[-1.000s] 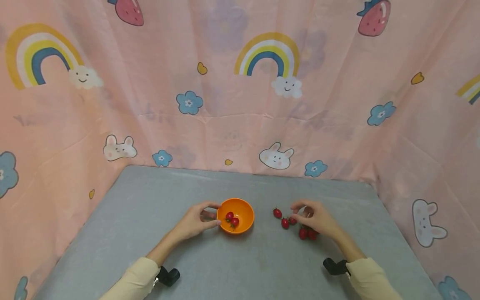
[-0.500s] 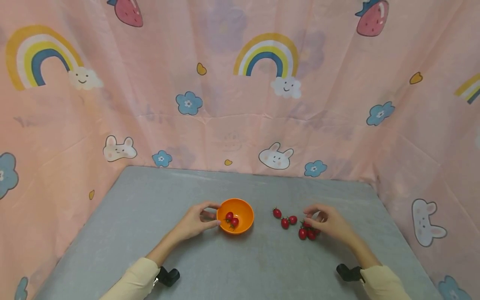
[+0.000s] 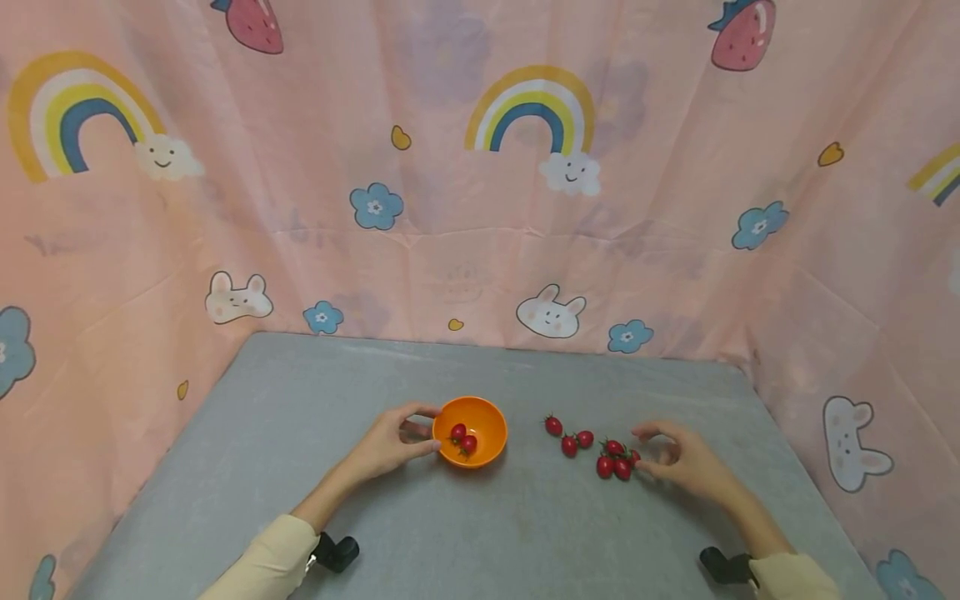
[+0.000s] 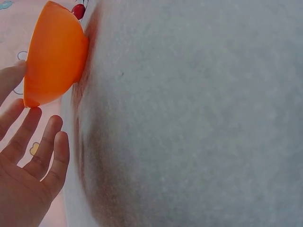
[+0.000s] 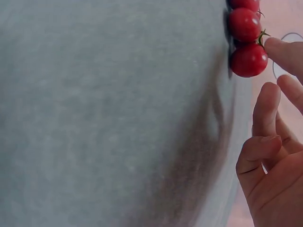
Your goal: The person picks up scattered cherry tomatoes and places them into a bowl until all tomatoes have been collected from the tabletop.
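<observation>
My left hand (image 3: 386,442) rests its thumb and fingertips against the left rim of an orange bowl (image 3: 491,429), fingers spread and loose. Inside the bowl lie two cherry tomatoes (image 3: 468,444). Seen from the left wrist, the bowl (image 4: 57,56) stands on the table beyond the fingertips. My right hand (image 3: 686,458) hovers at the right end of a cluster of several cherry tomatoes (image 3: 604,467), fingers bent and apart, nothing held. In the right wrist view a fingertip sits by the green stem of the nearest tomato (image 5: 248,60); whether it touches, I cannot tell.
Three more cherry tomatoes (image 3: 570,446) lie between the bowl and the cluster. All stand on a grey tabletop (image 3: 480,533). A pink patterned curtain (image 3: 450,267) closes off the back and sides. Each wrist wears a black camera mount (image 3: 341,554).
My right hand has moved right, from over the cluster to its right end, uncovering the tomatoes there. My left hand and the bowl have stayed in place.
</observation>
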{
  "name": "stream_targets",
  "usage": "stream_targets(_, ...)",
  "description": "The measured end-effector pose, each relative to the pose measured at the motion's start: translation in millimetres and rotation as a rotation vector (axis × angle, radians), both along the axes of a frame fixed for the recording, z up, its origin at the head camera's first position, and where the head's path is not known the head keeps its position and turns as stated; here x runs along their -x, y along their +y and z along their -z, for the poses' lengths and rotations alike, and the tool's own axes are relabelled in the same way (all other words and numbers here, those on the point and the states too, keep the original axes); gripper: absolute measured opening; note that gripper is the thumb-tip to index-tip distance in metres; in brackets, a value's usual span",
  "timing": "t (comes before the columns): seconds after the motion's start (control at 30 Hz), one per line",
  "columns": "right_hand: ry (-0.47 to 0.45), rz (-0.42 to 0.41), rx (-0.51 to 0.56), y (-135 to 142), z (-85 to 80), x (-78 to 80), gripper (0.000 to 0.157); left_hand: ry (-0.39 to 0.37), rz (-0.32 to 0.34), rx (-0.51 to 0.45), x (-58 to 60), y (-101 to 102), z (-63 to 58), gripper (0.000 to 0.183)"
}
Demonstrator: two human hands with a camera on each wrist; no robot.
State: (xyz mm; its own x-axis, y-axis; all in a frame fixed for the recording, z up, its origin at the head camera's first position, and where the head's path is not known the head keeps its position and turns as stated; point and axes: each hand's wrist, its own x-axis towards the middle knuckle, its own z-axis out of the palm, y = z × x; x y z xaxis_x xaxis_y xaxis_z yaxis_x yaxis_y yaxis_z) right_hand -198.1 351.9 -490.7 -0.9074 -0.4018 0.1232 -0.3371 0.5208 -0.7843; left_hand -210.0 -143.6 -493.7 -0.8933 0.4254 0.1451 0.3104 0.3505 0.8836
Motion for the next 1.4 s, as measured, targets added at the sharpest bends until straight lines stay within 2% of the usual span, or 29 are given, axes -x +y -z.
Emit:
stream_targets(0.13, -0.032, 0.042, -0.055, -0.2, 2.2, -0.8, 0.061, -0.001, 0.0, 0.001, -0.3, -0.5, -0.4, 0.045)
stream_targets(0.27, -0.036, 0.058, -0.105, -1.8, 4.4, -0.9, 0.065, 0.0, -0.002, 0.008, -0.3, -0.6, -0.4, 0.045)
stream_targets(0.43, -0.023, 0.02, -0.109, -1.3, 7.7, 0.7, 0.058, 0.006, -0.001, 0.014, 0.1, -0.1, 0.3, 0.045)
stream_targets(0.6, -0.002, -0.02, -0.09, 0.3, 10.1, 3.0, 0.041, 0.011, -0.004, 0.021, 0.2, 0.9, 0.5, 0.044)
stream_targets(0.73, 0.016, -0.018, -0.097, 0.9, 11.1, 4.3, 0.032, 0.006, -0.01, 0.022, -0.2, 1.6, 0.0, 0.045)
stream_targets(1.2, -0.02, 0.053, -0.083, -0.6, 8.9, 2.8, 0.028, -0.011, -0.011, 0.018, -0.8, 1.9, -2.8, 0.044)
stream_targets(1.4, -0.026, 0.053, -0.058, -2.8, 6.0, 3.1, 0.027, -0.003, 0.0, 0.006, -0.1, 1.3, -1.9, 0.044)
